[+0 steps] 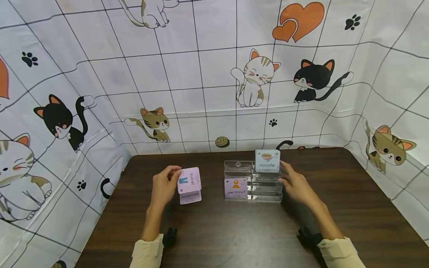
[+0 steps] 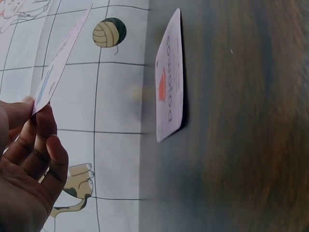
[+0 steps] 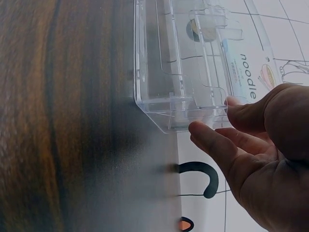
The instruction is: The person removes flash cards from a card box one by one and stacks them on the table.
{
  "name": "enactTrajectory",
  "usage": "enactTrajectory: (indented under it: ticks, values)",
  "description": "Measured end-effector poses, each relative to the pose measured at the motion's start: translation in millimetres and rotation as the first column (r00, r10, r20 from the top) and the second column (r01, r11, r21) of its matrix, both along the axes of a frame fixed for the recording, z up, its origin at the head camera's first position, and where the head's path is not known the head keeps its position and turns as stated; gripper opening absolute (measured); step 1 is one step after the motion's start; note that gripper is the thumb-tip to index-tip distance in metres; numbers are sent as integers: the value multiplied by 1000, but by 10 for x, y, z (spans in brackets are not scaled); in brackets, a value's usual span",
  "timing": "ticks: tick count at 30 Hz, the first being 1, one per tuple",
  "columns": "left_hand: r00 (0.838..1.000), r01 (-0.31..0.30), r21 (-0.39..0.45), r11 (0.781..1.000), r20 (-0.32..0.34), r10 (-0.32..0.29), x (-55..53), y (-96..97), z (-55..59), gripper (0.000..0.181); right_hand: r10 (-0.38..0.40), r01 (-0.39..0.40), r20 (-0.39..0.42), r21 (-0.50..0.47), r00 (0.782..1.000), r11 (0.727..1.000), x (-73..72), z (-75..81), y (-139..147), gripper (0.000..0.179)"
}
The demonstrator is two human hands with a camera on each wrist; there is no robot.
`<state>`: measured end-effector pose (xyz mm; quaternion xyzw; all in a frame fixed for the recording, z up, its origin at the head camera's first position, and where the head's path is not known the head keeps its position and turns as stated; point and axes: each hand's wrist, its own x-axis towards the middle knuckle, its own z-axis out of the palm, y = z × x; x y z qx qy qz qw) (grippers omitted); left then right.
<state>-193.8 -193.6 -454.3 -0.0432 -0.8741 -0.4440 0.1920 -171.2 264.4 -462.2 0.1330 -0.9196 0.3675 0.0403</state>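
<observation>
My left hand [image 1: 166, 185] pinches a lilac "jeans" card [image 1: 189, 180] by its left edge between thumb and fingers. Partly covered by it in the head view is a lilac "pajamas" card [image 1: 190, 197], which shows apart from the hand in the left wrist view. At the right side of a clear plastic tiered rack [image 1: 267, 196], the extended fingers of my right hand [image 1: 296, 186] touch the side wall. A blue-white "noodle" card [image 1: 267, 160] stands in the rack's top right slot, close by those fingers. Lower left in the rack stands a lilac "swimsuit" card [image 1: 236, 188].
The dark wood-grain table [image 1: 214, 234] ends at the back against a white sheet [image 1: 214, 100] printed with cats and grid lines. The sheet also hangs along both sides. A dark wrist strap [image 1: 170, 236] sits at the left sleeve.
</observation>
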Motion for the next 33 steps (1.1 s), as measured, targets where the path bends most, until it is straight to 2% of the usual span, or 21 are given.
enactTrajectory:
  ticks: [18,33]
  values:
    - [1000,-27,-17,999,-17,27,9,-159,-13,12,6,-6,7,-7,1000,1000,-21,-4,3,69]
    - [1000,-16,-7,1000,-4,16,5,-147,-34,12,-1,1,21,-4,1000,1000,2,12,-7,70]
